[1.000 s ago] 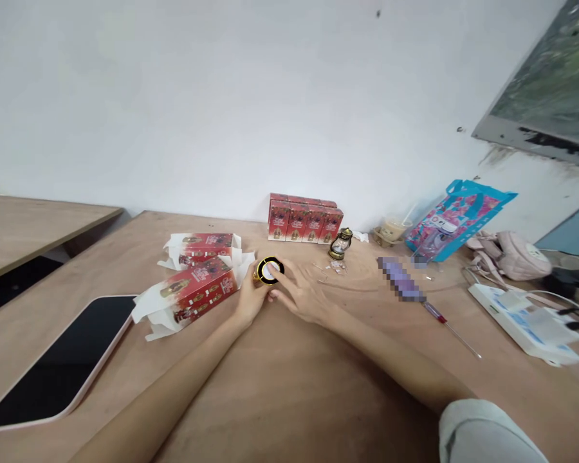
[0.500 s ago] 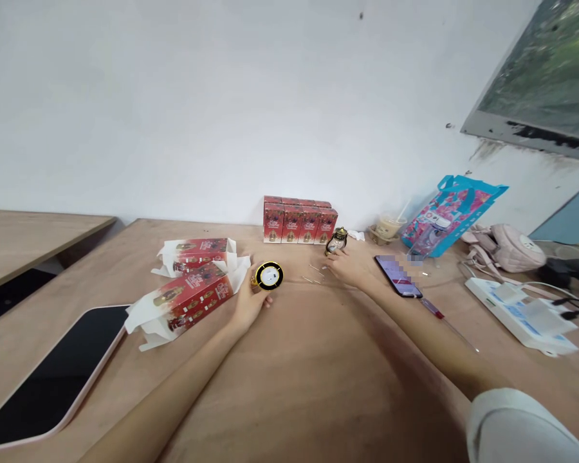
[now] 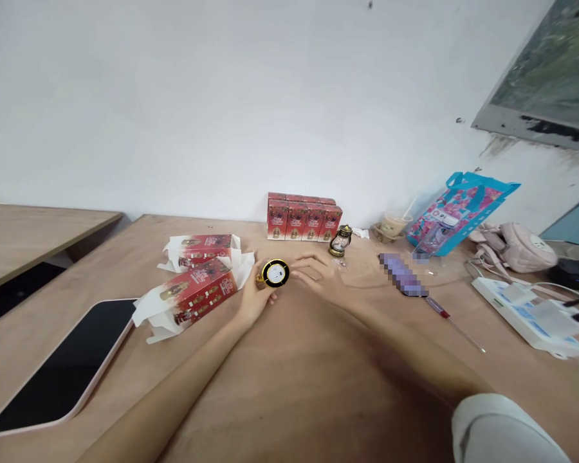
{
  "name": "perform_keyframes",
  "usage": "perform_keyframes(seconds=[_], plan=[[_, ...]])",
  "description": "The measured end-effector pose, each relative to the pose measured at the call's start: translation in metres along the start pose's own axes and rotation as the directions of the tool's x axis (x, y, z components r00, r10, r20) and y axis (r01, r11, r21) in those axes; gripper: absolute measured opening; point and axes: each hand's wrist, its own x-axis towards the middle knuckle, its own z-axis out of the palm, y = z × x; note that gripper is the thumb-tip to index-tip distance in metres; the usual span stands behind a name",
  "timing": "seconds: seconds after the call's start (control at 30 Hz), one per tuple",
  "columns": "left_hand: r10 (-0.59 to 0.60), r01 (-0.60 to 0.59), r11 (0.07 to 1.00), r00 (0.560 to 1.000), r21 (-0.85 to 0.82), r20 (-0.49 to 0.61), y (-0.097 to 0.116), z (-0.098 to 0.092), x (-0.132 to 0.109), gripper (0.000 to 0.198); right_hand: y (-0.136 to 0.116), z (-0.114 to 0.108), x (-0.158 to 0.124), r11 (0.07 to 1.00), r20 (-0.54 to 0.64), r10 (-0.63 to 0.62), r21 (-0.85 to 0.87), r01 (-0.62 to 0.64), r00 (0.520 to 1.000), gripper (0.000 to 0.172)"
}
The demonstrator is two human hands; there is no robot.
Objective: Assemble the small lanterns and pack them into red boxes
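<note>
My left hand (image 3: pixel 255 301) grips a small gold lantern (image 3: pixel 275 273) on its side, its round base with a black ring and white centre facing me. Just right of that base is my right hand (image 3: pixel 321 278), blurred, its fingers stretched out and apart near the rim; I cannot tell whether they touch it. Behind the right hand, a bronze-coloured lantern (image 3: pixel 340 242) stands upright on the table. Two opened red boxes lie to the left, the nearer one (image 3: pixel 200 292) with its white flaps spread close to my left hand.
Several red boxes (image 3: pixel 305 218) stand in rows by the wall. Rightward are a phone (image 3: pixel 403 275), a screwdriver (image 3: pixel 437 307), a drink cup (image 3: pixel 392 225), a floral bag (image 3: pixel 463 209) and a power strip (image 3: pixel 521 315). A black-screened tablet or phone (image 3: pixel 62 370) lies at the left front.
My right hand has left the bronze lantern and moved left to the base of the held lantern. My left hand keeps its hold. The view has shifted slightly.
</note>
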Motion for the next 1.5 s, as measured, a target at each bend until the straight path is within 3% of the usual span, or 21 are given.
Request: perform_keyframes(seconds=[0.07, 0.23, 0.37, 0.43, 0.57, 0.8, 1.07, 1.2, 1.3, 1.4, 1.47, 1.5], plan=[[0.013, -0.013, 1.000, 1.000, 0.002, 0.015, -0.001, 0.000, 0.001, 0.071, -0.008, 0.005, 0.005, 0.991, -0.033, -0.130, 0.014, 0.131, 0.991, 0.015], [0.018, -0.018, 1.000, 1.000, -0.010, 0.005, -0.006, -0.002, 0.003, 0.073, -0.002, 0.006, 0.016, 0.912, 0.045, -0.377, -0.155, 0.379, 0.925, 0.014], [0.058, -0.058, 0.998, 0.998, 0.011, 0.014, -0.004, -0.003, 0.002, 0.070, -0.007, -0.001, 0.021, 0.848, 0.066, -0.470, -0.242, 0.471, 0.880, 0.013], [0.177, -0.177, 0.984, 0.984, 0.029, 0.011, -0.001, -0.002, 0.000, 0.065, -0.016, -0.008, 0.021, 0.807, 0.045, -0.532, -0.278, 0.522, 0.846, 0.009], [0.400, -0.401, 0.910, 0.916, 0.109, 0.034, 0.007, -0.001, -0.007, 0.058, -0.035, -0.021, 0.014, 0.737, -0.008, -0.637, -0.296, 0.607, 0.771, 0.008], [0.344, -0.351, 0.927, 0.936, 0.131, 0.070, 0.006, 0.002, -0.011, 0.052, -0.032, -0.017, -0.003, 0.742, -0.116, -0.658, -0.266, 0.615, 0.744, 0.007], [0.310, -0.313, 0.943, 0.950, 0.116, 0.047, 0.001, 0.001, -0.005, 0.062, -0.032, -0.011, -0.006, 0.804, -0.037, -0.538, -0.323, 0.499, 0.842, 0.006], [0.306, -0.305, 0.945, 0.952, 0.115, 0.014, 0.000, -0.002, -0.003, 0.060, -0.045, -0.006, -0.007, 0.915, -0.034, -0.324, -0.267, 0.304, 0.945, 0.007], [0.321, -0.322, 0.937, 0.947, 0.134, 0.030, 0.000, -0.003, -0.004, 0.062, -0.049, -0.005, -0.009, 0.972, 0.001, -0.192, -0.137, 0.190, 0.981, 0.013], [0.315, -0.315, 0.935, 0.949, 0.163, 0.027, -0.001, -0.003, -0.003, 0.061, -0.030, -0.009, -0.008, 0.994, 0.012, -0.043, -0.104, 0.044, 0.999, 0.017], [0.307, -0.304, 0.938, 0.952, 0.167, 0.006, -0.001, -0.002, -0.002, 0.060, -0.003, -0.015, -0.005, 0.968, 0.035, 0.144, -0.214, -0.133, 0.989, 0.021], [0.303, -0.299, 0.941, 0.953, 0.160, -0.004, -0.001, -0.002, -0.001, 0.060, 0.012, -0.019, -0.004, 0.927, 0.102, 0.249, -0.312, -0.206, 0.963, 0.024]])
